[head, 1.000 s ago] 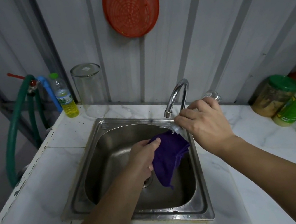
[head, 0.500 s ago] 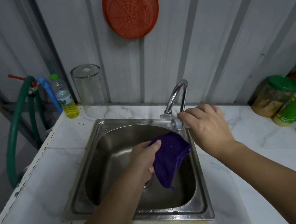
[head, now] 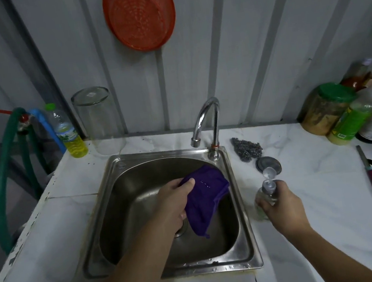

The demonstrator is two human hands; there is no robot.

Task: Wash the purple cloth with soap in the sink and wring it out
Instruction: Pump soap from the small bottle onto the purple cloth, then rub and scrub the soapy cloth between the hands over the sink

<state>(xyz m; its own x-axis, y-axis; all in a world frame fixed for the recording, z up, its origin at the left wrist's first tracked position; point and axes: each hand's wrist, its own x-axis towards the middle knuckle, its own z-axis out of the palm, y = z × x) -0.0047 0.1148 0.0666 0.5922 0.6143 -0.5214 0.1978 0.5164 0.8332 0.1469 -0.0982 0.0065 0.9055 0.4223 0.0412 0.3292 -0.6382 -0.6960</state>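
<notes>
**Cloth over the basin, soap bottle in hand**

The purple cloth (head: 205, 197) hangs over the steel sink (head: 244, 209), bunched at the top and trailing down toward the drain. The left hand (head: 176, 203) pinches it, thumb across the upper fold, fingers curled behind. Out on the white counter (head: 328, 181) just right of the basin, the right hand (head: 280, 201) is wrapped round a clear soap bottle (head: 267, 192), its flip cap standing open. Behind it lie a round strainer (head: 269, 164) and a steel scourer (head: 247, 149), beside the chrome tap (head: 209, 122).
</notes>
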